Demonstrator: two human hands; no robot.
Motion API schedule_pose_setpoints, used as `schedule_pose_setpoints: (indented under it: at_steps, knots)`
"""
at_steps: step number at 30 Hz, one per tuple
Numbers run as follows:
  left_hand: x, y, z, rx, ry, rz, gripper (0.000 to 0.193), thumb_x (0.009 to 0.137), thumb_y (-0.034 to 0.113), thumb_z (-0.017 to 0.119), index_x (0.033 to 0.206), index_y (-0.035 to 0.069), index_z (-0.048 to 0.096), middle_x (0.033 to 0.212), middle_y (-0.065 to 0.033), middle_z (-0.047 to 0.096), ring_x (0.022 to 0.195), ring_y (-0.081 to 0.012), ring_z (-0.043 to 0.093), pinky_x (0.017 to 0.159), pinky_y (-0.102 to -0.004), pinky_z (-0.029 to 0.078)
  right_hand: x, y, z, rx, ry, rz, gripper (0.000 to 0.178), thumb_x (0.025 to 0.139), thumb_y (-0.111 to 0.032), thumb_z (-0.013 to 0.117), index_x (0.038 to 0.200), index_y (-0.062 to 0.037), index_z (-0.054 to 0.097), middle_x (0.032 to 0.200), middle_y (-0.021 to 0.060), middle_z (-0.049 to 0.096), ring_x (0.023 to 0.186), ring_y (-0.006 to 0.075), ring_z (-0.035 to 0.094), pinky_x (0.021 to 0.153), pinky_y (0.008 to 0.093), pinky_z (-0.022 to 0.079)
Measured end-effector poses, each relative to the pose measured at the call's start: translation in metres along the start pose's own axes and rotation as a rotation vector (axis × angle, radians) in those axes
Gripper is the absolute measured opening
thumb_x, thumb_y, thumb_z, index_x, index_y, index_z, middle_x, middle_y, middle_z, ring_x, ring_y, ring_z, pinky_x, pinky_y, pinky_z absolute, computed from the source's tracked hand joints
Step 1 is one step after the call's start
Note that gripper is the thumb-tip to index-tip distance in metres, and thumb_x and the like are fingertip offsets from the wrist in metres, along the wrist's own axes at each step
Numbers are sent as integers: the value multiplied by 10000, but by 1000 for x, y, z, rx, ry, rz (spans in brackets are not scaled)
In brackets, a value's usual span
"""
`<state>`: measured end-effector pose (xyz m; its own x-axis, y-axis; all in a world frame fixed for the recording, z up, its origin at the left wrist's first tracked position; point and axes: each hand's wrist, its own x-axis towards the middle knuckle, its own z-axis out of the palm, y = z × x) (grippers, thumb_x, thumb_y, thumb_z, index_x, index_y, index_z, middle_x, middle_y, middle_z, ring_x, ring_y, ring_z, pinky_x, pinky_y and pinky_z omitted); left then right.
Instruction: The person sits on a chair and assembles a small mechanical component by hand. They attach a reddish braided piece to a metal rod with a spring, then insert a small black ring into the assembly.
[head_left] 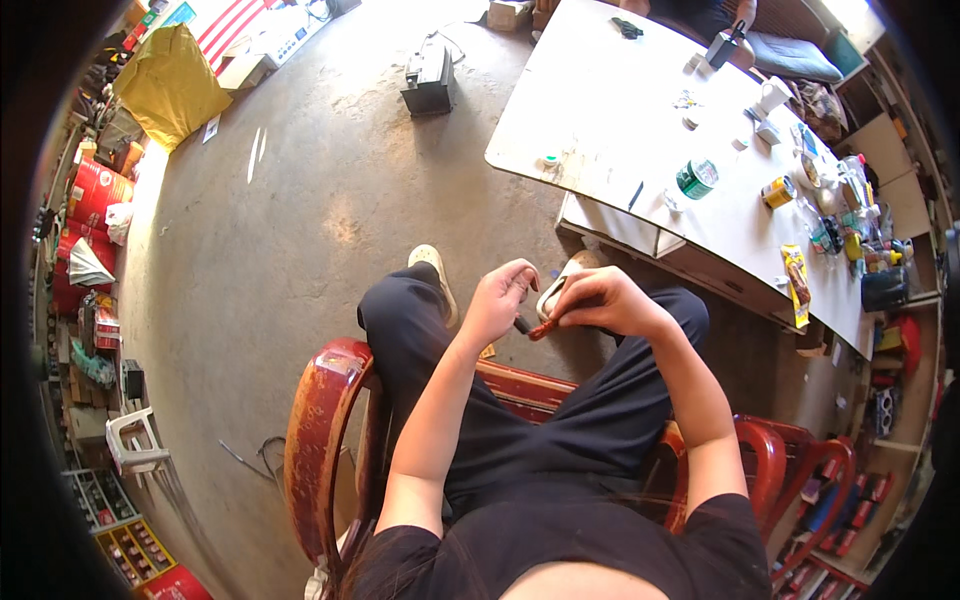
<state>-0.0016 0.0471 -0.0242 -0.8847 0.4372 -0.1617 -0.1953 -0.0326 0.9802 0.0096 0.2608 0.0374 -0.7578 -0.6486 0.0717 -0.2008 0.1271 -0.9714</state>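
Observation:
Both hands meet in front of my knees as I sit on a red wooden bench (333, 400). My left hand (502, 300) is closed round a small dark stick-like piece (522, 325), whose end pokes out below the fingers. With thumb and fingertips my right hand (608, 302) pinches a thin reddish-brown piece (541, 330). Its tip lies right beside the dark piece; whether the two touch, I cannot tell. Both pieces are too small to name their kind.
Ahead right stands a white table (600, 90) with a green-labelled jar (697, 178), a yellow can (778, 191), a yellow packet (796, 285) and bottles. Another person (690, 15) sits beyond it. A black machine (430, 80) is on the floor; a white stool (137, 440) stands left.

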Motion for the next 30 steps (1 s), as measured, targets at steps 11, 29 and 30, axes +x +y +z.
schedule_pose_setpoints:
  at_steps: [11,29,30]
  knots:
    - [-4,-17,7,313,23,132,254,1001,185,479,830,26,581,657,18,462,597,-63,395,553,-232,354,2,15,13,-456,162,79,119,785,-88,705,902,-71,717,798,109,610,747,266,626,681,324,493]
    - [-18,-36,27,-268,-145,-2,202,1004,183,496,972,20,611,866,9,595,829,-75,525,772,-233,432,-3,1,20,365,857,-37,215,844,40,673,1058,31,650,955,87,689,864,136,673,801,258,540]
    - [-20,-33,29,-204,-132,22,191,998,171,503,967,17,610,860,3,598,829,-82,530,776,-238,435,-4,1,17,232,893,-35,208,841,39,677,1046,30,649,948,82,689,860,129,671,790,253,537]
